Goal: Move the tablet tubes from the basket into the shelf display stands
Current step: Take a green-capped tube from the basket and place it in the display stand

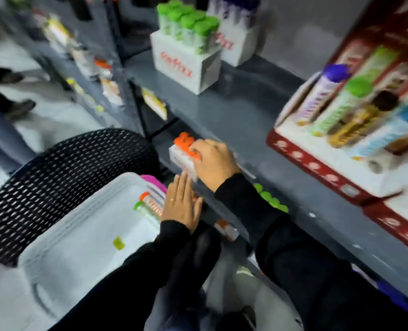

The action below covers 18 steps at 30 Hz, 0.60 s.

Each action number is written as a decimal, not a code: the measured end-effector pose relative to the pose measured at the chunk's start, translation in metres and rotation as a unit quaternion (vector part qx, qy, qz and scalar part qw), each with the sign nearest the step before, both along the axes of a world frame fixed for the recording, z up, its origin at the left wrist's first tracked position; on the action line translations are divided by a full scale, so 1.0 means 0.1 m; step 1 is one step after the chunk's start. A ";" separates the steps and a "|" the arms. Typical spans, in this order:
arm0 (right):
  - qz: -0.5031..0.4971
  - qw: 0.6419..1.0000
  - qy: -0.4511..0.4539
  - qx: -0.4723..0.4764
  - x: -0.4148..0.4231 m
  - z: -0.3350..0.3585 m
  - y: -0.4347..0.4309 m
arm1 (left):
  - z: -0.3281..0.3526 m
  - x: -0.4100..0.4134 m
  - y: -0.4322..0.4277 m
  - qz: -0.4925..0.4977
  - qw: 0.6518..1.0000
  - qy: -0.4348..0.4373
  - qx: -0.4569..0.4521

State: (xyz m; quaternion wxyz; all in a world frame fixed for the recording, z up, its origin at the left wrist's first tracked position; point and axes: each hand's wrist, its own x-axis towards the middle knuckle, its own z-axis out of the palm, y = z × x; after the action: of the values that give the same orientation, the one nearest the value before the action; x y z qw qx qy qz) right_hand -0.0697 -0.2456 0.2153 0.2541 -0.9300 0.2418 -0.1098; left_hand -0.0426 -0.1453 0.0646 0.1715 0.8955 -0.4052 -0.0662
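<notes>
Right hand (213, 161): fingers curled down over the orange caps of the tubes standing in a small white stand (182, 158) on the lower shelf; whether it grips one tube or only presses on the caps cannot be told through the blur.

Left hand (182, 205): flat, fingers spread and straight, holding nothing, at the far right corner of the white basket (62, 235).

Tablet tubes (150, 206): two left in the basket, one orange-capped, one green-capped, lying side by side touching, just left of the left hand. Long axis runs from caps at upper left to bases at lower right, passing under the left palm. The left hand is plainly the nearer; the right is occupied at the stand.

Green-capped tubes (272, 201): a row on the lower shelf, part hidden by the right sleeve.

Upper shelf (234, 115): white stand of green-capped tubes (188, 27), well apart from both hands.

Judgement: basket nearly emptied.
</notes>
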 end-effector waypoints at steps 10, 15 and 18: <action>0.218 0.930 0.295 -0.033 1.09 -1.44 0.96 | -0.86 0.20 1.52 0.231 0.945 0.146 0.180; 0.212 0.912 0.329 -0.118 1.03 -1.96 1.24 | -1.11 0.16 1.62 0.232 0.936 0.162 0.210; 0.202 0.919 0.307 -0.144 0.95 -2.08 1.26 | -1.16 0.14 1.63 0.225 0.942 0.162 0.190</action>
State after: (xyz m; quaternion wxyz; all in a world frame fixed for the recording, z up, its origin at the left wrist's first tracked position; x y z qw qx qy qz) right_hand 0.0257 -0.1193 0.0074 0.0471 -0.9737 0.0967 0.2009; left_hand -0.0283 0.0180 -0.0514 0.0718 0.9565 -0.1400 -0.2458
